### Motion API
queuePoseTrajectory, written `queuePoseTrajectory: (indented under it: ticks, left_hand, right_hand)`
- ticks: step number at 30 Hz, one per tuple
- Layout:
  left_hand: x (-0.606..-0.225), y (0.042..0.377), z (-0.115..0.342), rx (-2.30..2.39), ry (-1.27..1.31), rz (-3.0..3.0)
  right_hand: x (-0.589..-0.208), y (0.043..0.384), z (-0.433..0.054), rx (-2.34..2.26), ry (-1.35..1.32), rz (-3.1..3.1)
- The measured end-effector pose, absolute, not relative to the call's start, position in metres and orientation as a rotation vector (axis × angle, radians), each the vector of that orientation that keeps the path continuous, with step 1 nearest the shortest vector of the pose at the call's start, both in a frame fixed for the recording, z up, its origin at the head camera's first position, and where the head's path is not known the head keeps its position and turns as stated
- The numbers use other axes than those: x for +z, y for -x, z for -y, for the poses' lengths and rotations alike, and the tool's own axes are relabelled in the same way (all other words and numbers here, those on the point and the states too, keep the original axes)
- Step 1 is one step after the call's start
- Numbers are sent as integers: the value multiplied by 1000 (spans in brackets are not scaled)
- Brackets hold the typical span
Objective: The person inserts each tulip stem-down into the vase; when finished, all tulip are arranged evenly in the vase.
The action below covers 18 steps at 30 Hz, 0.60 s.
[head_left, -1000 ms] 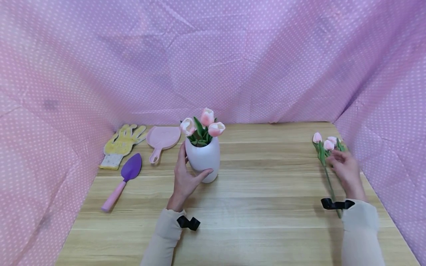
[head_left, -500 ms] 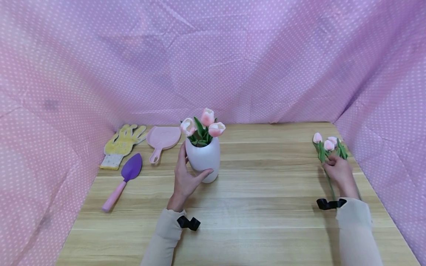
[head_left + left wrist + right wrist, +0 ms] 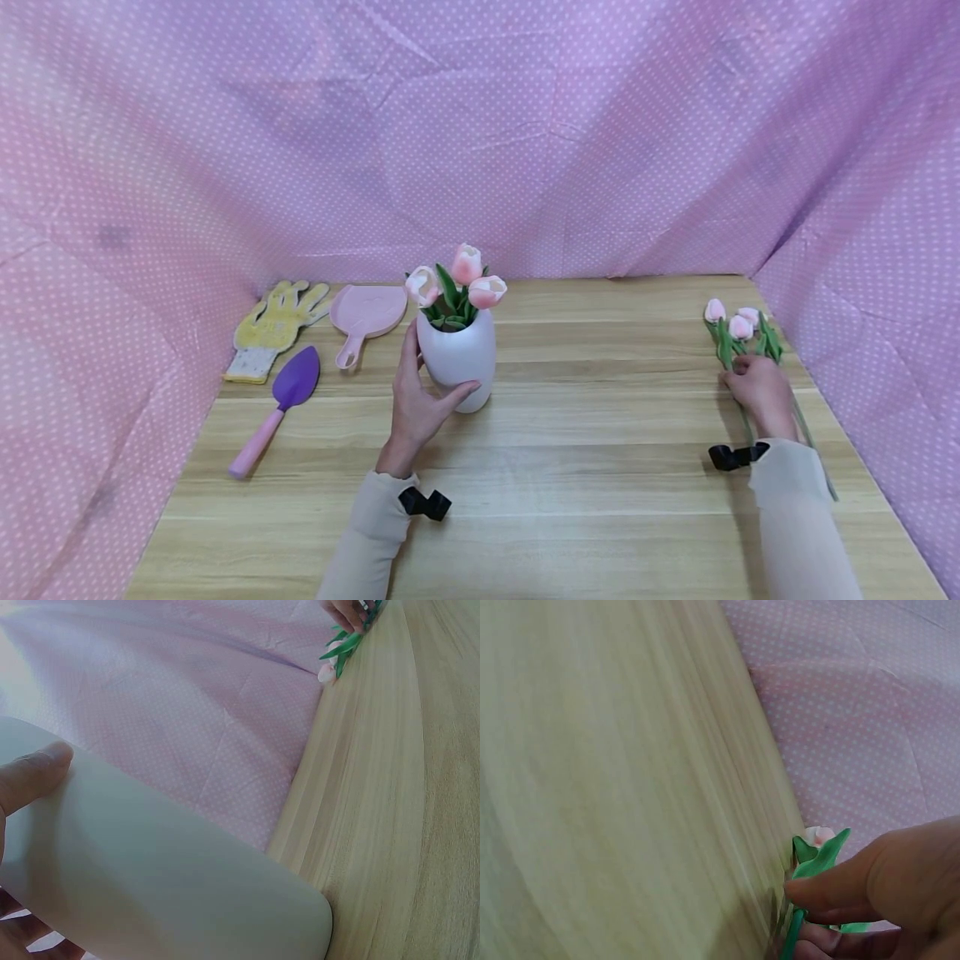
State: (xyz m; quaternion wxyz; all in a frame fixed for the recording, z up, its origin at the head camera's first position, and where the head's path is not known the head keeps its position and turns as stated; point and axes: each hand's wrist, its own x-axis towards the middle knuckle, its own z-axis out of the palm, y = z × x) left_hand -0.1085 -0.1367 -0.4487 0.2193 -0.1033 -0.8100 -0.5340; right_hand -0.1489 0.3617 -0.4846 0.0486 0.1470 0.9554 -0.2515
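Note:
My left hand (image 3: 422,410) grips a white vase (image 3: 459,357), thumb across its near side and fingers round its left side. The vase stands on the table, and in the left wrist view its smooth wall (image 3: 172,855) fills the lower left. Three pink-and-white tulips (image 3: 468,264) with green leaves rise from its mouth. Far to the right, my right hand (image 3: 761,393) pinches the green stem (image 3: 793,935) of a tulip between thumb and fingers, just below the leaves. Several pale pink tulips (image 3: 741,327) lie there side by side; the hand covers part of their stems.
On the left of the wooden table (image 3: 585,467) lie a yellow-and-white glove (image 3: 272,325), a pink dustpan (image 3: 371,311) and a trowel (image 3: 296,379) with a purple blade and pink handle. A pink dotted cloth (image 3: 525,150) hangs along the back and both sides.
My right hand has come down from above the tulips, shifting left and nearer to me, and its fingers have closed on a stem. The left hand and vase stay put.

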Motion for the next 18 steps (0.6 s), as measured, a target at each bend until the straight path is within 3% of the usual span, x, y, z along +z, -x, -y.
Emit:
queuePoseTrajectory:
  ticks: [18]
  left_hand:
    - [-450,109,137,-1465,294,2227]
  right_hand:
    - [-488,157,-366,-596,-469,-2968]
